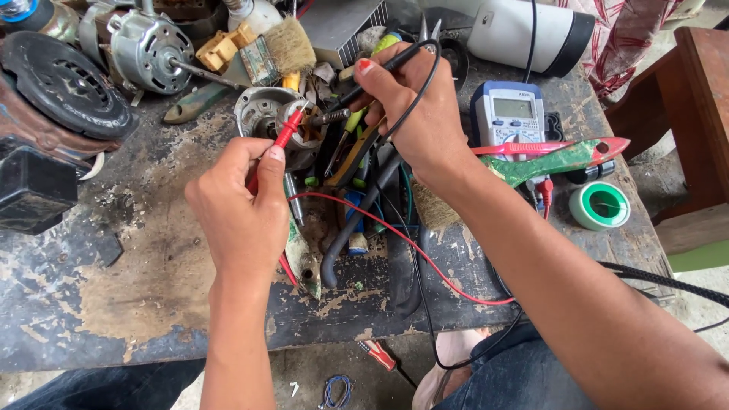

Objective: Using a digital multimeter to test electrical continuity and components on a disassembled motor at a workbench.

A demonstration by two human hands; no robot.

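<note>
The left hand (239, 205) is closed around a red test probe (285, 139), pinched between thumb and fingers, its tip pointing up and away into a small round motor part (266, 110) near the middle of the bench (137, 281). The right hand (414, 114) is closed on a black test probe (357, 89), held like a pen, its tip meeting the same motor part from the other side. The two hands are apart, the right one farther from the near edge than the left.

A red lead (410, 250) and a black lead (421, 304) run from the probes across the bench and loop down over its near edge. Both head toward a grey and blue multimeter (510, 118) lying just right of the right wrist, toward the far right corner. Across the meter's lower part lies a tool with a red tip and green-wrapped handle (562, 156). Near the right edge sits a roll of white tape on a green spool (600, 205).

Between the hands lies a heap of pliers and screwdrivers (353, 152). At the far left corner stand a larger silver motor (144, 49) and a black ribbed disc (64, 83), with a worn brush (285, 45) beside them.
</note>
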